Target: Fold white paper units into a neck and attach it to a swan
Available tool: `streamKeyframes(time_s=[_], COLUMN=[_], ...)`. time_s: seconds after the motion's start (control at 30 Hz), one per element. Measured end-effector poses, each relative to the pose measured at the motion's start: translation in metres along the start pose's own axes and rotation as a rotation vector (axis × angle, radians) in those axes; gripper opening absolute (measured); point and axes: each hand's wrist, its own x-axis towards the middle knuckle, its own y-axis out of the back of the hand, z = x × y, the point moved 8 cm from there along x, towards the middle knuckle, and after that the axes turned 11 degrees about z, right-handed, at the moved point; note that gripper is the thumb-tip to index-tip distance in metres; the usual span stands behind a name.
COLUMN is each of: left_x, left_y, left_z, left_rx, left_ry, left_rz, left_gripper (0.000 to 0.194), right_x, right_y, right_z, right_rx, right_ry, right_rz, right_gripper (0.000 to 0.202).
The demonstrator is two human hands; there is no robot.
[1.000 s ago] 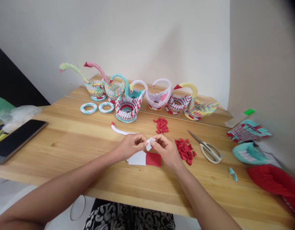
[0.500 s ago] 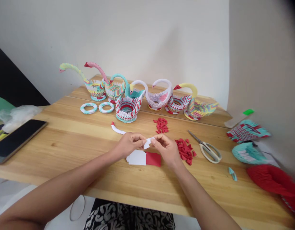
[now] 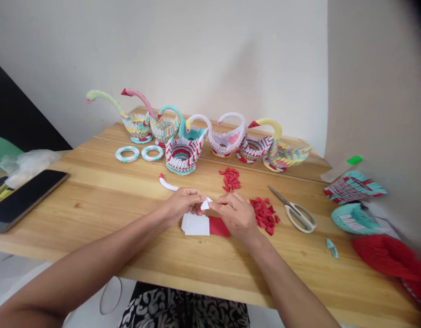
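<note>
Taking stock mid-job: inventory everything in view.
Swans: six, mixed colours, back
Basket: one, red, white, teal, before swans
Rings: two, teal and white, left
Loose neck: one, white, red tip, before basket
Triangles: two piles, red, centre
Cards: uncounted, white and red, centre front
Scissors: one, cream handles, right
Small piece: one, teal, right
Paper shapes: several, teal, red, right
Stick: one, green tip, right
Phone: one, black, left
Bag: one, whitish, behind phone
Table: one, wooden, beneath
Walls: two, pale, behind
Folded paper: one, white, centre
Garment: one, black, white, bottom
Left hand: one, holding paper
Right hand: one, touching paper
</note>
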Motion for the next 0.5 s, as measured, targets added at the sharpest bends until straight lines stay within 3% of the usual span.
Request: streamKeyframes(time_s=[0.33,0.43,0.5], left_x=[-0.003,-0.001,-0.001], left_y=[0.0,0.002,0.003], left_z=[0.016,0.017,0.019], left_rx=[0.167,0.163,0.166], left_ry=[-0.158,-0.185,-0.216], left_rz=[-0.001,0.032,0.05], left_gripper=[0.031,0.028,0.026], right_x=[-0.004,-0.003,-0.008], right_y=[-0.004,-0.005,-0.011], right_z=[-0.001,0.011,0.029], right_rx=[-0.046,0.124,0.307], right_ry=[0.04,-0.155,-0.43], right_rz=[-0.057,-0.042,-0.064], right_gripper=[0.02,0.02,0.02])
